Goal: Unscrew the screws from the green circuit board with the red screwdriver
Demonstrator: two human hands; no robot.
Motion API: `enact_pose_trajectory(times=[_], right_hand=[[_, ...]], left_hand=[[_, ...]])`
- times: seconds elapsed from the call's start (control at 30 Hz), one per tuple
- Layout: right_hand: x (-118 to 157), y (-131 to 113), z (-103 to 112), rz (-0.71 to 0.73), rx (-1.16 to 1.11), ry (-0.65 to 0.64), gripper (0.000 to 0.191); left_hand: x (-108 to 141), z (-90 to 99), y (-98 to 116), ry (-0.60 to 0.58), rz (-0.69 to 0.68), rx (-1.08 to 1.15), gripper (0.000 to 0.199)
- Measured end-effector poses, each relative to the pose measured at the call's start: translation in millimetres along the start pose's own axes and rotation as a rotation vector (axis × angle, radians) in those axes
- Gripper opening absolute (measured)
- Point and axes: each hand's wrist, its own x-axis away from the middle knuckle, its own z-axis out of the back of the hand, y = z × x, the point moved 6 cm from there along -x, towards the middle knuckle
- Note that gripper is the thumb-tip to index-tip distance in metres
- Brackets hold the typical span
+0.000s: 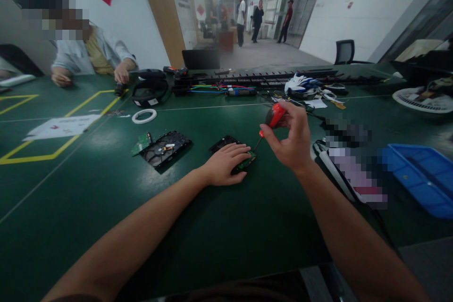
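My left hand [226, 164] lies over a black drive-like device with a green circuit board [247, 162], its fingers stretched across the top and partly hiding it. In my right hand [293, 137] is a red and black screwdriver [275, 115], gripped by the handle between thumb and fingers. The shaft slants down to the left, with its tip at the device's right edge; whether it sits in a screw is too small to tell. An opened black drive casing [166, 150] rests to the left, a small green board [142, 144] at its left side.
A white ring [144, 116] and a black strapped case [150, 92] lie beyond the casing. Cables and gloves [300, 85] line the table's back. At right are a blue tray [421, 177] and a white fan-like grille [421, 100]. Another person sits at back left.
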Motion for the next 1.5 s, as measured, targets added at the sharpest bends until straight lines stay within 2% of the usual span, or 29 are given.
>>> enact_pose_trajectory(times=[0.13,0.33,0.53,0.7,0.8,1.0,1.17,1.33,1.5], right_hand=[[1,-1,-2,-0.012,-0.041,-0.008,0.072],[-3,-10,2,0.018,0.018,0.015,0.072],[1,-3,-1,-0.053,-0.071,-0.009,0.070],[1,-3,0,-0.006,0.020,0.000,0.072],[1,-3,-2,-0.014,-0.020,-0.037,0.073],[-1,-4,1,-0.004,0.020,0.018,0.073],[-1,-7,1,0.002,-0.014,-0.016,0.074],[-2,-10,3,0.024,0.029,0.024,0.074],[-3,-10,2,0.016,0.012,-0.014,0.070]], left_hand=[[0,-0.1,0,0.002,0.000,0.004,0.064],[0,0.3,0,0.006,0.003,0.006,0.064],[0,-0.7,-1,-0.002,0.007,0.026,0.065],[0,-0.3,0,0.005,0.009,0.020,0.065],[0,-0.1,0,0.003,0.004,0.012,0.065],[0,-0.2,0,0.003,0.002,0.011,0.064],[0,-0.4,-1,0.003,0.004,0.014,0.064],[0,0.1,0,0.006,0.007,0.016,0.064],[0,-0.2,0,0.007,0.001,0.016,0.064]])
